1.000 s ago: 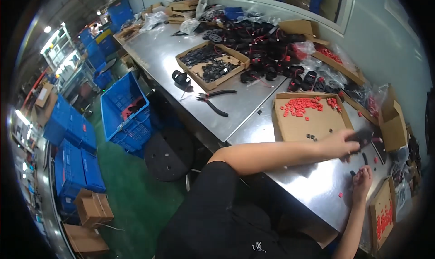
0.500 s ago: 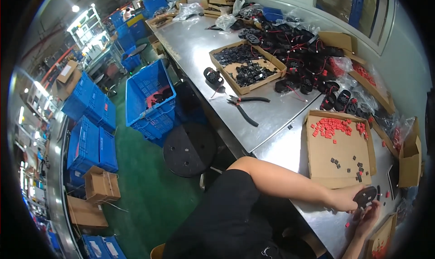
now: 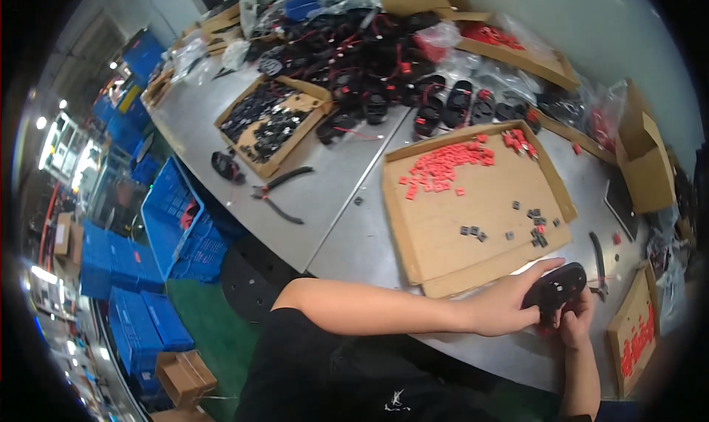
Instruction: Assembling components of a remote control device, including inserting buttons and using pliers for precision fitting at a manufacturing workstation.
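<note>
Both my hands hold a black plastic housing (image 3: 564,283), oblong with rounded ends, above the near right part of the metal table. My left hand (image 3: 504,302) grips its left side, with thumb and fingers closed on the edge. From the right, my right hand (image 3: 578,320) has its fingers bent against the near lower side of the housing. Something reddish shows beneath the hands, too blurred to name. Just beyond lies a shallow cardboard tray (image 3: 473,256) with small red square pieces (image 3: 443,167) and several small black pieces (image 3: 538,230).
Black-handled cutting pliers (image 3: 284,193) lie at left, near a second cardboard tray (image 3: 269,167) of black parts. Similar black housings with red wires (image 3: 354,67) are heaped behind. Another hand tool (image 3: 597,259) and a box of red pieces (image 3: 636,348) are at right. Blue crates (image 3: 166,222) stand left.
The view has swung to the right, so the table and trays appear further left. The housing stays in both hands, and its broad dark face now shows more fully.
</note>
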Demonstrator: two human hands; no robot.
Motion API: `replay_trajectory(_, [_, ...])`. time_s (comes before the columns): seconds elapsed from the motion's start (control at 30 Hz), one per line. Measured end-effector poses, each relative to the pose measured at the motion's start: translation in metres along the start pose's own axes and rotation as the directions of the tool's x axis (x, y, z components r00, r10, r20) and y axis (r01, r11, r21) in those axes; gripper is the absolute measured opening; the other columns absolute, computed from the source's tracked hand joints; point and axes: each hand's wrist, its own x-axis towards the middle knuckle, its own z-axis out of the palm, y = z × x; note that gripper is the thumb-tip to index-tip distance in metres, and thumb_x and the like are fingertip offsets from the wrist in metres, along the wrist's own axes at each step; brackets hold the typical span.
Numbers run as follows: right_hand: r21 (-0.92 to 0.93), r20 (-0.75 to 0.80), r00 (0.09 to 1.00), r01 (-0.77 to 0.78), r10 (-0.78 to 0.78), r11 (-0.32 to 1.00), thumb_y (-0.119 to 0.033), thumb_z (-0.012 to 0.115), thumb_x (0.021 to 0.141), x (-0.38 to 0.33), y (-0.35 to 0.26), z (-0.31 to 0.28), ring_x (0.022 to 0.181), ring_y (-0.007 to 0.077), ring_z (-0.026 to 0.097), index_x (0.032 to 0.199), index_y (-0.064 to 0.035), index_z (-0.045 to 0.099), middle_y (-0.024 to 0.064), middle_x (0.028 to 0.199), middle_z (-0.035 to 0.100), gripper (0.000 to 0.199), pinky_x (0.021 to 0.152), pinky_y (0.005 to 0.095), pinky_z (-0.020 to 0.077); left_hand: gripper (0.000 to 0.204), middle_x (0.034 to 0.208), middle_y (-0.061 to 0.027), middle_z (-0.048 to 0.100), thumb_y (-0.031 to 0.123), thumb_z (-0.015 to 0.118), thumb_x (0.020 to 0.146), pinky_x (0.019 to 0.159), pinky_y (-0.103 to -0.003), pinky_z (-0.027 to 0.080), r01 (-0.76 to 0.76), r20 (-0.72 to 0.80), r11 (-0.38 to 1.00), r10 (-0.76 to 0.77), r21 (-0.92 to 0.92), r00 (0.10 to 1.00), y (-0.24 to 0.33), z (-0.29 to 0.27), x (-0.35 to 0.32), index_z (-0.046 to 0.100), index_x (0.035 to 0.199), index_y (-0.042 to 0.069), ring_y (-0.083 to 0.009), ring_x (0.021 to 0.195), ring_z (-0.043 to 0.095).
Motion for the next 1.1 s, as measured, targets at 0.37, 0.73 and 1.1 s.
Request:
replay_trajectory(0.37, [-0.464, -0.249, 0.860, 0.298, -0.446, 0.834, -0.029, 0.069, 0.095, 0.001, 0.003, 0.026, 0.084, 0.0140, 0.063, 0.110, -0.0031, 0.062, 0.0046, 0.094, 0.066, 0.030, 0.073, 0.0299, 0.0505, 0.072, 0.117, -0.0158, 0.070, 0.024, 0.082, 0.086, 0.092, -0.037, 0.053, -0.043, 0.129, 0.973, 0.014, 0.226, 0.992, 0.023, -0.001, -0.003, 0.045, 0.144, 0.004, -0.0235, 0.106, 0.070])
replay_trajectory(0.73, [-0.689, 0.444, 0.860, 0.507, -0.251, 0.518, -0.006, 0.070, 0.093, 0.174, -0.055, 0.130, 0.088, 0.0241, 0.068, 0.106, -0.0019, 0.069, 0.0120, 0.101, 0.068, 0.014, 0.076, 0.0345, 0.0545, 0.086, 0.122, -0.0190, 0.068, 0.019, 0.083, 0.079, 0.077, -0.040, 0.061, -0.479, 0.041, 0.676, 0.554, 0.560, 0.831, 0.034, -0.009, -0.026, 0.037, 0.151, 0.007, -0.0351, 0.097, 0.074])
replay_trajectory(1.1, [-0.794, 0.496, 0.854, 0.519, -0.156, 0.316, -0.003, 0.072, 0.085, 0.208, -0.032, 0.148, 0.100, 0.0342, 0.064, 0.099, -0.0035, 0.068, 0.0132, 0.103, 0.065, 0.015, 0.086, 0.0427, 0.0531, 0.073, 0.126, -0.0190, 0.066, 0.015, 0.082, 0.079, 0.090, -0.039, 0.058, -0.374, -0.033, 0.663, 0.516, 0.649, 0.856, 0.034, -0.008, -0.013, 0.049, 0.143, 0.004, -0.0347, 0.108, 0.071])
